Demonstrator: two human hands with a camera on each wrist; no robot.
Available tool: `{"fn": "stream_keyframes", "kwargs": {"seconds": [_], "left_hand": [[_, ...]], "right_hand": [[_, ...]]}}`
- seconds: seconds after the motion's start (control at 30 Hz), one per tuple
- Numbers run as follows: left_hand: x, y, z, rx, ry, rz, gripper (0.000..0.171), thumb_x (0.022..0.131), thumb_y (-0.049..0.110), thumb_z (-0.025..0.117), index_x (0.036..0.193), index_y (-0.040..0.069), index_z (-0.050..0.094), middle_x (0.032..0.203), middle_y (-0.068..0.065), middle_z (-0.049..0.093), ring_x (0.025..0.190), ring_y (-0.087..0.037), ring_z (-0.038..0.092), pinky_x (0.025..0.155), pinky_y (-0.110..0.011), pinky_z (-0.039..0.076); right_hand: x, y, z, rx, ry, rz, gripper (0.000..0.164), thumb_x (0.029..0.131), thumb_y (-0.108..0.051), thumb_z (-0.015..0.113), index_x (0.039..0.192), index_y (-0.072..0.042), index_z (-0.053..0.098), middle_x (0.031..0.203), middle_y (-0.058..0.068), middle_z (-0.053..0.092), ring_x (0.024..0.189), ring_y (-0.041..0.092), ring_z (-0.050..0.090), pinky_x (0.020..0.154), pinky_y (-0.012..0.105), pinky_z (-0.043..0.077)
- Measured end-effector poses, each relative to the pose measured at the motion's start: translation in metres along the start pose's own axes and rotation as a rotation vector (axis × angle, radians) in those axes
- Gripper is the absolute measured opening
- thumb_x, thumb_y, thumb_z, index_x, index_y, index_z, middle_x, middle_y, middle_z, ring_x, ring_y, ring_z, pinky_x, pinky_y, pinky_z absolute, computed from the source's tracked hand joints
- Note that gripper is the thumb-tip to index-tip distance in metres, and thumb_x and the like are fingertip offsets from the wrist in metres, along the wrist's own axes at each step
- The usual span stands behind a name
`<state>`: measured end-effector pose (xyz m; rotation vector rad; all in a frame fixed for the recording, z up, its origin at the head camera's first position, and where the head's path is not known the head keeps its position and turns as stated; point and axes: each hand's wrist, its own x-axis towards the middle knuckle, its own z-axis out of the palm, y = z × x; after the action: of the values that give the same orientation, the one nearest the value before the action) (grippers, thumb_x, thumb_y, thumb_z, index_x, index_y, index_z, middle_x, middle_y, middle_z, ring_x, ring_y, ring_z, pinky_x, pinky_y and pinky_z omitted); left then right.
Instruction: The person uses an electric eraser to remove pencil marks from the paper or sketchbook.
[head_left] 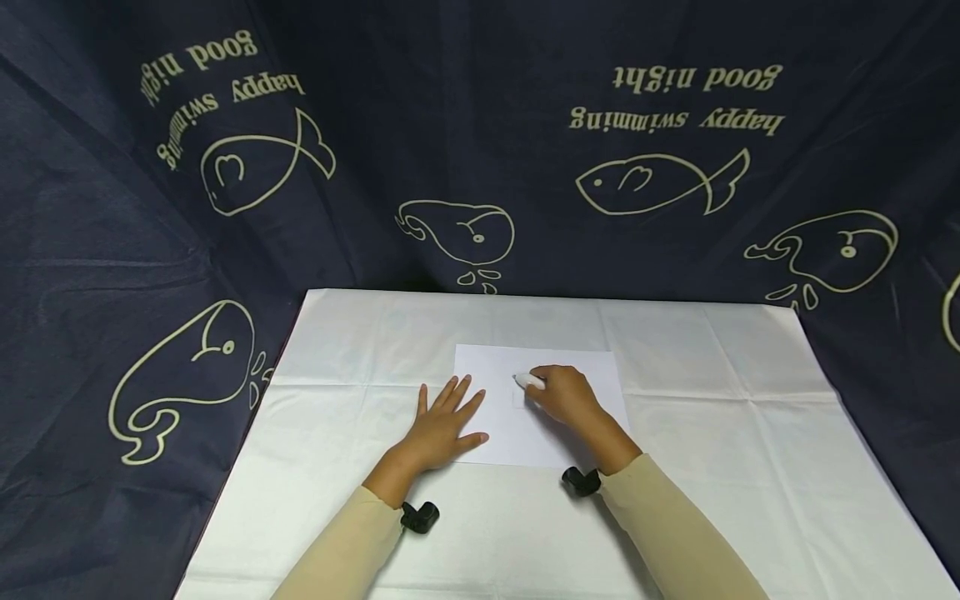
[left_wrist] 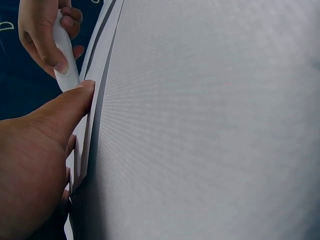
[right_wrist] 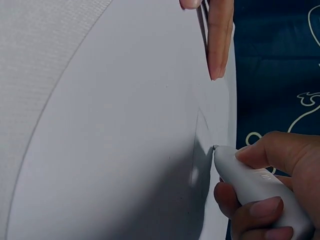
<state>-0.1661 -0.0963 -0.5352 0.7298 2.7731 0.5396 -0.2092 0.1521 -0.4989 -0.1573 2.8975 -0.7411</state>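
A sheet of white paper [head_left: 510, 442] lies on the white-covered table. My left hand [head_left: 441, 435] rests on its left side, fingers spread and straight. My right hand [head_left: 567, 395] grips a thick white pen-shaped tool [right_wrist: 250, 182] near the middle of the sheet, its thumb along the body. In the right wrist view the tool's small dark tip is right at the paper, beside thin faint lines [right_wrist: 194, 150]. From the head view these form part of a small rectangular outline [head_left: 517, 401] below the tip. The left fingertips [right_wrist: 216, 70] lie farther along the same sheet.
The white tablecloth [head_left: 712, 467] has fold creases and spreads around the paper. Behind and to the left hangs a dark blue cloth [head_left: 450, 125] with fish and whale drawings. A black wrist camera [head_left: 581, 482] sits at the right cuff, another [head_left: 420, 517] at the left.
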Motion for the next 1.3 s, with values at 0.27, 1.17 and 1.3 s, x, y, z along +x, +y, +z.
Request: {"fn": "stream_keyframes", "kwargs": {"seconds": [0.27,1.17,1.3], "left_hand": [[0.0005,0.0005,-0.0006,0.008,-0.001,-0.002,0.073,0.101,0.055,0.051,0.161,0.020,0.028,0.172,-0.009,0.010,0.160,-0.031,0.006,0.119,-0.073,-0.003],[0.0007,-0.0008,0.0008,0.005,0.002,-0.009,0.074,0.101,0.055,0.052,0.161,0.021,0.028,0.172,-0.007,0.009,0.160,-0.030,0.005,0.120,-0.073,-0.003],[0.0008,-0.0010,0.0015,0.001,0.001,-0.009,0.074,0.101,0.055,0.052,0.161,0.021,0.028,0.172,-0.007,0.009,0.160,-0.030,0.005,0.120,-0.073,-0.003]], "right_hand": [[0.0011,0.0012,-0.0002,-0.002,0.033,-0.009,0.032,0.093,-0.024,0.066,0.120,-0.008,0.075,0.108,0.015,0.077,0.094,0.031,0.070,0.086,0.048,0.055],[0.0001,0.0035,-0.0019,-0.011,0.020,0.018,0.037,0.094,-0.026,0.066,0.125,-0.006,0.072,0.118,0.018,0.074,0.111,0.038,0.069,0.094,0.052,0.054],[0.0001,0.0017,-0.0012,0.006,0.015,0.004,0.038,0.094,-0.027,0.067,0.124,-0.006,0.072,0.119,0.018,0.074,0.112,0.038,0.069,0.095,0.052,0.053]]}}
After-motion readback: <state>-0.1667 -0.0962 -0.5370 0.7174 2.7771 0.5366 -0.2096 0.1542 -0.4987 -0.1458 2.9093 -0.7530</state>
